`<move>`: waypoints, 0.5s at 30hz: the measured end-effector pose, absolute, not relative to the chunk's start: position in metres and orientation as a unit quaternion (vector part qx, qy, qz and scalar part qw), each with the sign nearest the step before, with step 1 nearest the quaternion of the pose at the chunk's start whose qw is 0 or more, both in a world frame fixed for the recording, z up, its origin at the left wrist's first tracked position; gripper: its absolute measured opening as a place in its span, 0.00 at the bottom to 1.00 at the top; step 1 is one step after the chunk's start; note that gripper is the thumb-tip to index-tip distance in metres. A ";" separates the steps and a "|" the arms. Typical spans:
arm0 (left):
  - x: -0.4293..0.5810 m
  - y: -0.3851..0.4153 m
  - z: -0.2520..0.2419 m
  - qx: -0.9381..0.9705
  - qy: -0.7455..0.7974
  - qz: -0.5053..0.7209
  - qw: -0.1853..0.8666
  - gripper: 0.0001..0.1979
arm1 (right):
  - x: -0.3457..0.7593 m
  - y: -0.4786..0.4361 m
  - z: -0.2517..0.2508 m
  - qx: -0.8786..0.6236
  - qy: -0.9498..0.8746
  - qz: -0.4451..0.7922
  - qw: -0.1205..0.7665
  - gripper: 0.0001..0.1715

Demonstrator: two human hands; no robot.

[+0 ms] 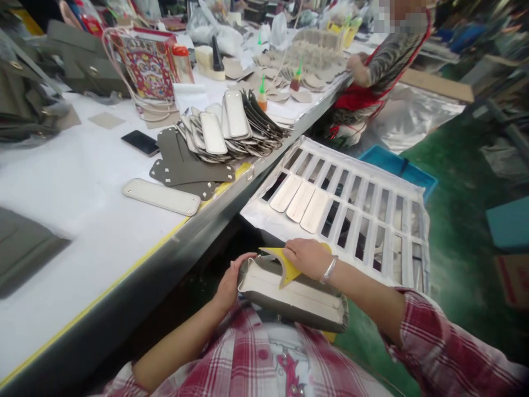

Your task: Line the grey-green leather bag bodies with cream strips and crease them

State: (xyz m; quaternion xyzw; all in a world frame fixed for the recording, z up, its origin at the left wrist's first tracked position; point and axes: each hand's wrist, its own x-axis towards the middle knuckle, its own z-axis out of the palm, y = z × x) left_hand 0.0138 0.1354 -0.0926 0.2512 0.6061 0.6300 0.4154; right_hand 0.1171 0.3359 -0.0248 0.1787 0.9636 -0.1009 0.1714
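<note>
A dark grey bag body (289, 306) with a pale bottom panel facing up lies across my lap. My left hand (230, 281) grips its left end, thumb and fingers around the edge. My right hand (308, 258), with a silver bracelet at the wrist, is closed on a yellow curved piece (288, 267), perhaps stiff card, held against the bag's far edge and partly over the pale panel. To the left on the table lies one pale oblong panel (162, 197) with small holes at its ends.
A white slatted rack (355, 215) stands ahead with pale panels (301, 201) on it. Stacked panels (231, 129), dark grey pieces (190, 165) and a phone (140, 142) lie on the white table (82, 264). A co-worker (376, 66) is at the far table edge; a blue bin (399, 168) sits beyond the rack.
</note>
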 end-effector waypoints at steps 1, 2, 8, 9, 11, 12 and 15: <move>0.013 0.134 -0.093 0.257 0.610 0.626 0.413 0.29 | 0.108 0.333 -0.028 0.172 0.970 -0.076 0.155 0.24; 0.013 0.133 -0.093 0.259 0.614 0.622 0.411 0.29 | 0.099 0.331 -0.031 0.162 0.975 -0.057 0.139 0.26; 0.013 0.131 -0.104 0.220 0.638 0.604 0.424 0.33 | 0.048 0.322 -0.040 0.046 0.995 -0.054 0.070 0.29; 0.013 0.131 -0.107 0.200 0.642 0.606 0.425 0.35 | 0.041 0.321 -0.042 0.015 0.996 -0.061 0.061 0.29; 0.013 0.132 -0.113 0.156 0.639 0.617 0.431 0.39 | 0.029 0.320 -0.045 -0.052 0.995 -0.076 0.043 0.31; 0.013 0.132 -0.115 0.132 0.630 0.625 0.441 0.42 | 0.024 0.319 -0.047 -0.083 0.993 -0.082 0.034 0.32; 0.014 0.133 -0.121 0.050 0.599 0.632 0.489 0.47 | 0.013 0.318 -0.051 -0.159 0.984 -0.085 0.001 0.31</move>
